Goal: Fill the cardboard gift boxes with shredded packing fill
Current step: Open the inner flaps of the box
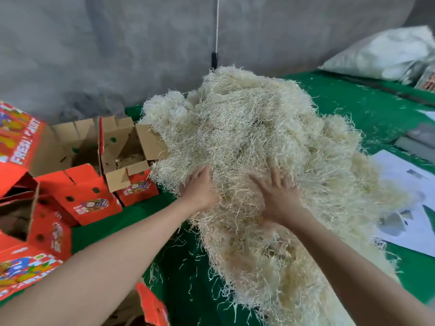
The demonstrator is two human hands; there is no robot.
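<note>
Two bare hands rest on one large heap of pale shredded fill [259,128], which lies on a green table [353,102]. The left hand [200,189] lays its fingers straight and close together against the heap's near-left side. The right hand [279,196] lies flat on the heap, fingers spread. Neither holds a clump.

Orange-red cardboard boxes [89,203] stand at left with flaps open. The nearest box [131,149] touches the heap and shows a little fill inside. At least five boxes are visible, though the frame edge cuts several off, so the count is uncertain.

Likely risks: tangled strands may drag out far more than a handful and spill beside the box or off the table. A loose flap could also fold inward and block the opening.

One white sack [388,52] and several paper sheets [404,208] lie at right.
</note>
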